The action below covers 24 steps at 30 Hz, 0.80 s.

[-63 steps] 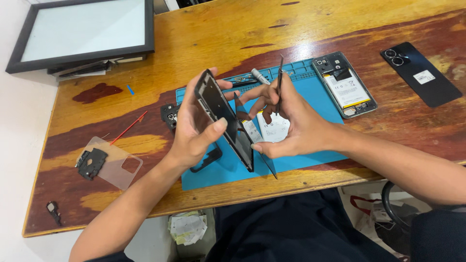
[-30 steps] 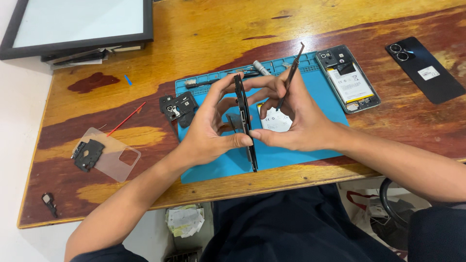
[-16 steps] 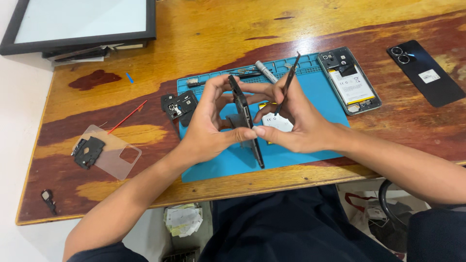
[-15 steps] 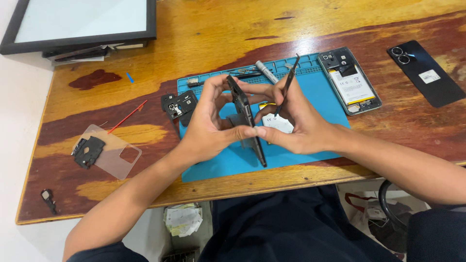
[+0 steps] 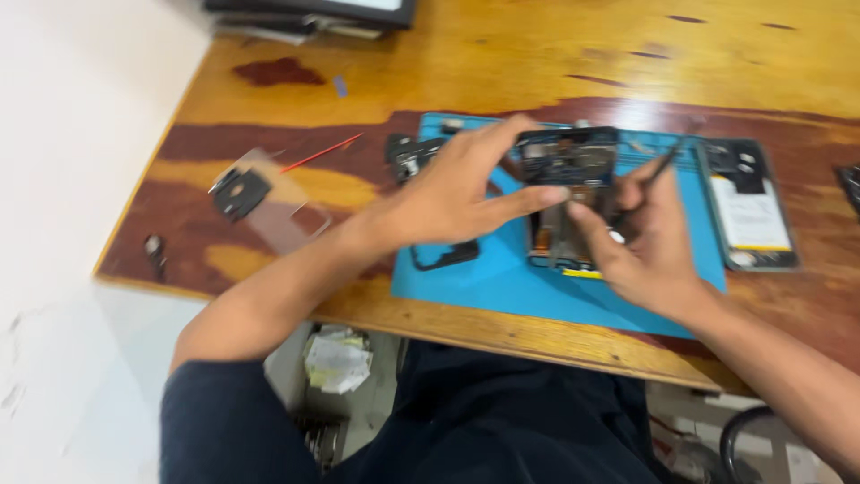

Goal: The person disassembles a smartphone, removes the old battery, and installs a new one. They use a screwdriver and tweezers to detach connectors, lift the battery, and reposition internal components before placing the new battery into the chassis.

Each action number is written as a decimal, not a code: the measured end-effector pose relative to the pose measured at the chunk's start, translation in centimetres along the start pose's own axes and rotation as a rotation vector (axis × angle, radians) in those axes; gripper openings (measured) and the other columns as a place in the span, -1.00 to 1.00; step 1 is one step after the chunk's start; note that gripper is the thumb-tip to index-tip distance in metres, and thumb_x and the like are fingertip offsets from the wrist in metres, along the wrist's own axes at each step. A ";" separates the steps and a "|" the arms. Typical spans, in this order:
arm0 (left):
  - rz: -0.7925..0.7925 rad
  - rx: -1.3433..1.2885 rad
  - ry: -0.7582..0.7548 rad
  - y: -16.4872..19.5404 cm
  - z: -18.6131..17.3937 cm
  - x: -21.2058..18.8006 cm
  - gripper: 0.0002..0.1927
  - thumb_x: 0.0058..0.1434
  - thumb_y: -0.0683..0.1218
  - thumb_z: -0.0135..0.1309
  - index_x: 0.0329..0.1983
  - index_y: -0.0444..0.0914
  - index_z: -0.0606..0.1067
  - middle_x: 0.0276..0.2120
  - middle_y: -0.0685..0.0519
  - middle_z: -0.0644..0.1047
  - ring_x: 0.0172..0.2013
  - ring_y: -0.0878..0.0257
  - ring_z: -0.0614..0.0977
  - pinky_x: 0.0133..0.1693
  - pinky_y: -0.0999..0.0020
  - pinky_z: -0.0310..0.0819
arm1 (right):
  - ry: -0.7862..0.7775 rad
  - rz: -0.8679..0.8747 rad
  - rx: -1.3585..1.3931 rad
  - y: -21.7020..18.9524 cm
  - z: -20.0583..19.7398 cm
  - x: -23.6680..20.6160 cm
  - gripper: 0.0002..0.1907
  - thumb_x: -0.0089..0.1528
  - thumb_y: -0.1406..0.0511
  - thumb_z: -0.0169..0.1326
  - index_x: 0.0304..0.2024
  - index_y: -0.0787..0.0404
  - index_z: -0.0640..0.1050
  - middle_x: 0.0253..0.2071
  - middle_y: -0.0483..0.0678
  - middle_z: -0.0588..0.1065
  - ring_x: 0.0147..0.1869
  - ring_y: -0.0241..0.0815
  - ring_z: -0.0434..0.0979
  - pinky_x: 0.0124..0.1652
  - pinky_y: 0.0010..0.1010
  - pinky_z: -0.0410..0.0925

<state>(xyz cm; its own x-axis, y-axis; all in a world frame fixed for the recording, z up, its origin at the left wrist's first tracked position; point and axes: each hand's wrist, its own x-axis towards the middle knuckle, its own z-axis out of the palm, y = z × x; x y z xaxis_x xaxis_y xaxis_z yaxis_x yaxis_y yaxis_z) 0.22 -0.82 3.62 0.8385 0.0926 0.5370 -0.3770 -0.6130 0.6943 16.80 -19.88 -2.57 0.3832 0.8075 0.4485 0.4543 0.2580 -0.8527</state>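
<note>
Head view: two hands (blurred) hold one opened phone [image 5: 568, 170].

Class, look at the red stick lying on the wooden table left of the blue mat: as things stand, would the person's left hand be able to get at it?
Probably yes, but not freely. The red stick lies bare on the table, nothing on it. The left hand is nearest, yet it grips the opened phone together with the right hand.

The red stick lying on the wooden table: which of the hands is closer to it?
Left. The left hand is just right of the red stick; the right hand is farther right, beyond the opened phone.
</note>
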 end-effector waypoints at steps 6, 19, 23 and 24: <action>0.065 0.574 0.049 5.2 -8.4 -1.8 -0.72 0.45 0.06 0.23 -0.01 -0.24 0.55 -0.14 0.01 0.60 -0.14 0.15 0.70 -0.10 0.26 0.57 | -0.026 0.002 0.041 0.5 -0.9 0.6 -0.56 0.39 0.53 0.12 -0.11 0.12 0.09 -0.21 -0.15 0.22 -0.20 -0.47 0.39 -0.24 -0.59 0.33; -1.465 1.304 0.685 1.3 -15.6 -24.1 -0.51 0.03 0.24 0.44 -0.14 -0.15 0.66 -0.33 0.01 0.64 -0.33 0.00 0.66 -0.32 0.04 0.49 | -0.048 0.042 -0.136 -0.1 -0.7 1.0 -0.54 0.36 0.42 0.18 -0.10 0.13 0.10 -0.32 -0.17 0.14 -0.39 -0.48 0.16 -0.43 -0.56 0.11; -1.435 1.076 0.894 0.2 -14.4 -26.9 -0.75 0.21 0.03 0.34 -0.18 -0.22 0.64 -0.37 0.03 0.66 -0.36 0.09 0.67 -0.24 0.15 0.50 | -0.063 0.033 -0.137 -0.5 -0.8 1.2 -0.54 0.35 0.41 0.19 -0.10 0.12 0.10 -0.27 -0.18 0.14 -0.35 -0.47 0.15 -0.45 -0.57 0.10; -1.417 1.057 0.894 0.3 -14.1 -26.7 -0.76 0.22 0.00 0.34 -0.18 -0.23 0.64 -0.38 0.01 0.65 -0.37 0.08 0.67 -0.25 0.16 0.50 | -0.065 0.027 -0.135 -0.6 -0.8 1.3 -0.54 0.35 0.41 0.19 -0.09 0.12 0.11 -0.27 -0.18 0.13 -0.35 -0.47 0.15 -0.44 -0.58 0.11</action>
<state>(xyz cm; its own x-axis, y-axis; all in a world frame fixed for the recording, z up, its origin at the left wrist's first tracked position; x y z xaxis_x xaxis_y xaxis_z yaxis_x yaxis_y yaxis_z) -27.87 7.60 -3.79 -0.2533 0.9391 0.2321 0.8901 0.1324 0.4361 17.64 -19.40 -1.31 0.3459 0.8470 0.4037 0.5498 0.1657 -0.8187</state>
